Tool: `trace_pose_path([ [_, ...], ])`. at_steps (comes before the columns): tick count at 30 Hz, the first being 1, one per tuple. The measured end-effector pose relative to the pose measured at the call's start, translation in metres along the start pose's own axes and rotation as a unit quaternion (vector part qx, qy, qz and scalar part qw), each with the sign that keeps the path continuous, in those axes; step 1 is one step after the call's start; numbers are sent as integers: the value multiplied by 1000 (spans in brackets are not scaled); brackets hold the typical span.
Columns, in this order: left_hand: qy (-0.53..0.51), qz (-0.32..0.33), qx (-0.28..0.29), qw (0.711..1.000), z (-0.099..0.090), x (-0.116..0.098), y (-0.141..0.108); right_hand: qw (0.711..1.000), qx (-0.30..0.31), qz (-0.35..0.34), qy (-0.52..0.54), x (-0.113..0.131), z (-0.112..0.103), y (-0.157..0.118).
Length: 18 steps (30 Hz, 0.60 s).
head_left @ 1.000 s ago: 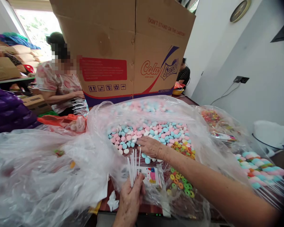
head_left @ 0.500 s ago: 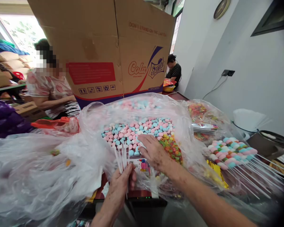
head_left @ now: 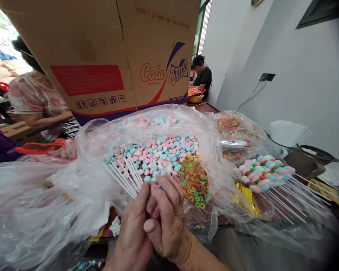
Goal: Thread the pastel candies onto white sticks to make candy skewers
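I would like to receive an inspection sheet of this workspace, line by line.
Surface: dark reddish-brown table, mostly covered by crumpled clear plastic sheeting.
Job's things: thin white sticks; round pink, blue and white sweets; multicoloured ring-shaped sweets.
Clutter: crumpled white tissue near the front edge.
Hands: left hand holds the sticks; right hand, contents unclear, against it.
Cables: thin grey cable below a black wall socket.
Surroundings: large brown cardboard carton behind; two co-workers further back.

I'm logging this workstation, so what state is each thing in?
White sticks: fanned, upper ends bare
Left hand: closed around the sticks
Right hand: fingers curled, against left hand
Pastel candies: loose, spread out
Ring candies: loose, piled
Skewered candies: threaded on sticks
Carton: upright
Clear plastic: crumpled
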<state>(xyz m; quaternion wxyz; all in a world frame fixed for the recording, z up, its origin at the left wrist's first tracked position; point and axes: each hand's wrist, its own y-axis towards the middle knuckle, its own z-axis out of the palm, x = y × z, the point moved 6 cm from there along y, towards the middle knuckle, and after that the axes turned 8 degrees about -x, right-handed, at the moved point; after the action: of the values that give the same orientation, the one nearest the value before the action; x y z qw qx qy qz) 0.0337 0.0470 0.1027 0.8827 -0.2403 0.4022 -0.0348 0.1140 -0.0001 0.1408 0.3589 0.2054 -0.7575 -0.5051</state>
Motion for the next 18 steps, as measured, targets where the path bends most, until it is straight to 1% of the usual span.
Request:
trace_pose_path([
  [3, 8, 2, 17, 1000, -1, 10, -5, 999, 21, 43, 13, -12, 2, -5],
  [5, 17, 1, 32, 999, -5, 15, -4, 997, 42, 66, 26, -17, 2, -7],
  [8, 69, 12, 69, 995, -14, 19, 3, 985, 73, 140, 68, -26, 2, -8],
  [10, 149, 13, 107, 983, -20, 26, 8, 966, 97, 211, 115, -35, 4, -8],
  [11, 199, 9, 133, 971, -22, 31, 9, 953, 107, 247, 141, -40, 6, -9],
  [13, 278, 3, 158, 948, -27, 38, 9, 926, 121, 308, 183, -48, 9, -12],
  [15, 313, 14, 154, 937, -29, 41, 7, 906, 127, 352, 198, -56, 13, -16],
  [17, 315, 16, 142, 938, -29, 43, 4, 896, 135, 377, 190, -63, 17, -21],
  [18, 307, 7, 137, 942, -28, 45, 3, 895, 138, 385, 181, -65, 19, -23],
])
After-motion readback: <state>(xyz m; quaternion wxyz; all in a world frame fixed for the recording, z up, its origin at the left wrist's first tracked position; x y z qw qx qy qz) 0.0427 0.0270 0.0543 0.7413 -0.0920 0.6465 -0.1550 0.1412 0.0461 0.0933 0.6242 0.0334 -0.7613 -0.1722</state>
